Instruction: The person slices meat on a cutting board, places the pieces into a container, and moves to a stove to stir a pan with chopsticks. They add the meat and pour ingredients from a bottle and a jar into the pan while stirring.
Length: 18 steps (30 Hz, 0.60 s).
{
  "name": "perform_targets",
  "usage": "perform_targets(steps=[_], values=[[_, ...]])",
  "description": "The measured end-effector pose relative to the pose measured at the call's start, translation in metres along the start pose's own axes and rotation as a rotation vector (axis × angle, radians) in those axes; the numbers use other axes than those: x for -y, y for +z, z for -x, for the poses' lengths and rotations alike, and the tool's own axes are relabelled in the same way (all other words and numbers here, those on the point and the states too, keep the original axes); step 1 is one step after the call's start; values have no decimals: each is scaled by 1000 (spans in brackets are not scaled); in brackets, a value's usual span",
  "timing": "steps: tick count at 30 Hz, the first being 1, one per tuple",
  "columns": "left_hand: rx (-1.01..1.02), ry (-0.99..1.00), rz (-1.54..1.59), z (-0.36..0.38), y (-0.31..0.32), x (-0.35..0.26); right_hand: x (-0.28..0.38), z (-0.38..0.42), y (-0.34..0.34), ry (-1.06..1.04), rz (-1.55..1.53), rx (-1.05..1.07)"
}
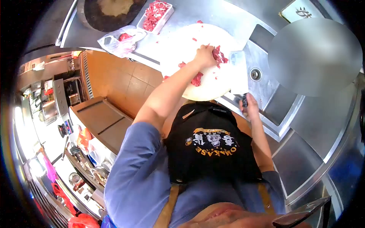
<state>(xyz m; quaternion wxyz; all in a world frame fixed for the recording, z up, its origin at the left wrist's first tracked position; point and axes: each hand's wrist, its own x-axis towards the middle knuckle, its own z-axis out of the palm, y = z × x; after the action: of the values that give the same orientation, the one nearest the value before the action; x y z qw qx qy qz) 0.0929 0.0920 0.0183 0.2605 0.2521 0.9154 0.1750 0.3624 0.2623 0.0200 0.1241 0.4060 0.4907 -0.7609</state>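
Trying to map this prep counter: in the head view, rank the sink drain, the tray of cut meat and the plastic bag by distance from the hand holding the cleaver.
From the right hand on the cleaver:
1. Sink drain, just beyond the hand, in the steel basin.
2. Tray of cut meat, across the round cutting board, at the counter's far side.
3. Plastic bag, farthest, past the board at the counter edge.

"OMAKASE" on black apron [213, 144]
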Motion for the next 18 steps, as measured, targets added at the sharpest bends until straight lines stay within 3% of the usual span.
perform_targets(steps=[1,3,5,7,9,11,13,15,17,18], values=[[-58,-46,97,18,-3,-13,-8,-2,10,-36,-14,68],[-101,-119,342,25,9,-14,-8,1,41,32,41,7],[-251,-140,597,15,40,6,-3,-2,65,-54,43,83],[-344,-145,997,30,10,2,17,-3,86,-129,166,140],[-347,-83,1103,29,-17,23,40,-2,112,-147,138,137],[-569,-78,960,56,-115,25,93,8,167,-297,268,212],[-695,19,1021,46,-157,53,118,-1,204,-423,346,289],[-612,-57,1093,49,-208,77,139,-8,243,-522,382,329],[-647,43,1099,21,-226,125,150,-21,278,-595,386,329],[-572,37,1095,11,-233,148,153,-27,292,-553,360,311]])
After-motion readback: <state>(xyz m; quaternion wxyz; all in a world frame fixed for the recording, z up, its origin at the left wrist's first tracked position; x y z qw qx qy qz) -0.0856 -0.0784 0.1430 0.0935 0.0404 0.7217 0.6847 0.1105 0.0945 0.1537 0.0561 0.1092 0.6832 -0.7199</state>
